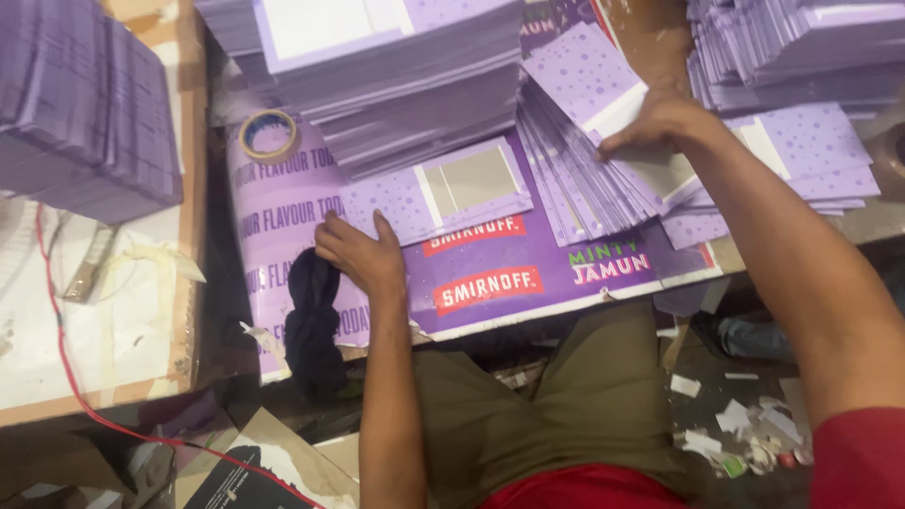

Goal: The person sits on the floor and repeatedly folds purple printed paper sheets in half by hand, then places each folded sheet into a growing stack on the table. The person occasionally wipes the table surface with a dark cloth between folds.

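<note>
Scraps of paper (745,424) litter the floor beside olive trousers (575,405) of a seated person at a purple printed board (528,273) serving as a work surface. The left hand (358,250) lies open and flat, fingers spread, pinning the near corner of a single purple dotted card (443,198) with a pale window, apparently to keep it from sliding. A dark cloth (311,316) hangs over the board's edge just beside that hand. Farther over, the right hand (660,123) presses fingertips down on a fanned, leaning pile of cards (594,179), seemingly steadying it or picking off the top one; no closed grip shows. Beyond lie a roll of tape (269,135) and taller stacks of cards (405,75), within arm's reach. A red wire (57,330) crosses the pale side table (113,320) at left
</note>
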